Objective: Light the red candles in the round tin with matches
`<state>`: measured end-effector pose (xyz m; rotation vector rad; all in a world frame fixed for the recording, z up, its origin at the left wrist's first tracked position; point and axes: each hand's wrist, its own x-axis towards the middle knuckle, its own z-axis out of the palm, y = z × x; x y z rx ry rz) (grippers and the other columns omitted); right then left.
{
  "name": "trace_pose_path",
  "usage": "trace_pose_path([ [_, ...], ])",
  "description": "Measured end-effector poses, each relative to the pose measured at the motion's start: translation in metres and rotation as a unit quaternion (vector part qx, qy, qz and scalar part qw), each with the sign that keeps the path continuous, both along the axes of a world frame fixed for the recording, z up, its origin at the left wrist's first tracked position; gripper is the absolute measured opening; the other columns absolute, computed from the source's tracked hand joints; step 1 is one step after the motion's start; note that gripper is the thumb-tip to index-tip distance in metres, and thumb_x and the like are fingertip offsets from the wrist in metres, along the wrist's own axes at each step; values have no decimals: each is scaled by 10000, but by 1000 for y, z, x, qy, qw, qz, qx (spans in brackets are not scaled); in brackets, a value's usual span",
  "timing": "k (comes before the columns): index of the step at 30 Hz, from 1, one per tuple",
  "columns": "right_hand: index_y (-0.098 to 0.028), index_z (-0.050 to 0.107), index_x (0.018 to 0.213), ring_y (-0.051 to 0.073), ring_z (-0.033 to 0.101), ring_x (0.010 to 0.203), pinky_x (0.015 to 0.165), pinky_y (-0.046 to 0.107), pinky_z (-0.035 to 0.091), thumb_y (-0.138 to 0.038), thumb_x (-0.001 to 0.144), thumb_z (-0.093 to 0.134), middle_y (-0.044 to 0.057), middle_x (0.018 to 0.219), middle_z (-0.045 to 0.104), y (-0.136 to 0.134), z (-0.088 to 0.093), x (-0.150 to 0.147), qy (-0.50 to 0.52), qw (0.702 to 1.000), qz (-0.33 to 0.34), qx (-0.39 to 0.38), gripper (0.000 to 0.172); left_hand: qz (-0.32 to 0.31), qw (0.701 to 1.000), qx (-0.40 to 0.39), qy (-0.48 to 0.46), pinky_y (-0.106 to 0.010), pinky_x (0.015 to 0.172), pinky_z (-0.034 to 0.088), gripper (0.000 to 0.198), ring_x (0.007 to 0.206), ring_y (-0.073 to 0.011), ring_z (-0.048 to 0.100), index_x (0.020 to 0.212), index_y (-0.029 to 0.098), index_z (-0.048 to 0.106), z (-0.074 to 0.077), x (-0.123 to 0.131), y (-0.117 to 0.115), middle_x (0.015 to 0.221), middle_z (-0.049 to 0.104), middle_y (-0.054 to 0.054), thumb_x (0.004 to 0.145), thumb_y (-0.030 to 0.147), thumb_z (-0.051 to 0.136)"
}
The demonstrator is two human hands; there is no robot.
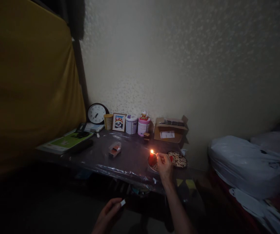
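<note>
My right hand (165,165) pinches a thin match (155,153) above the table's right part. The match's tip meets the bright flame at the top of a short red candle (151,159). Upright, the candle stands on a plate (150,168) that my hand partly covers. Low in the view, in front of the table edge, my left hand (109,211) is closed around a small matchbox (122,202); only its pale end shows. Right behind my right hand lies a round dish (184,162) full of small pale sticks.
The dark table (130,156) has a plastic-wrapped pack (115,149) near its middle. Along the wall stand a clock (97,113), a cup (108,122), a panda picture (119,122), two tins (131,124) and a cardboard box (170,131). White bags (245,162) lie right.
</note>
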<state>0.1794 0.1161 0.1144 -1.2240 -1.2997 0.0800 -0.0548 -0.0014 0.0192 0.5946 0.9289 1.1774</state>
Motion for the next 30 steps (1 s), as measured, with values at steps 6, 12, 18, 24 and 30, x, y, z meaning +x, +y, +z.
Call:
trace_pose_path([
  [6, -178, 619, 741, 173, 574, 689, 627, 296, 478, -341, 778, 486, 55, 764, 626, -4, 3, 0, -7, 1000, -16, 9, 213, 0, 1000, -6, 11, -274, 658, 435, 343, 709, -193, 601, 771, 177, 673, 8, 2, -3, 707, 686, -41, 533, 410, 756],
  [12, -174, 628, 729, 163, 569, 651, 585, 278, 476, -348, 775, 506, 54, 745, 627, -7, 8, 3, -13, 1000, -21, 20, 217, 17, 1000, 2, 15, -276, 628, 425, 371, 671, -186, 583, 778, 165, 677, -1, 2, -2, 701, 676, -49, 527, 428, 751],
  [18, -163, 623, 784, 176, 588, 698, 642, 293, 477, -405, 778, 496, 68, 780, 644, -13, 3, 58, 21, 995, -91, 22, 273, 51, 998, -7, 23, -287, 628, 436, 409, 675, -203, 594, 729, 161, 682, -5, 5, -2, 678, 677, -55, 457, 452, 777],
  [24, -161, 636, 707, 211, 573, 703, 653, 327, 448, -440, 725, 510, 88, 758, 633, -11, -32, 131, 22, 982, -184, -32, 307, 11, 999, -16, 34, -282, 664, 458, 362, 742, -218, 612, 743, 180, 691, 11, 4, -5, 709, 693, -43, 477, 407, 785],
  [30, -189, 666, 658, 186, 549, 596, 557, 290, 405, -388, 698, 511, 53, 686, 612, 7, -57, 154, -5, 970, -224, -94, 256, 6, 999, -28, 31, -295, 732, 473, 340, 830, -241, 617, 722, 191, 707, 21, 1, -6, 759, 709, -51, 447, 364, 806],
])
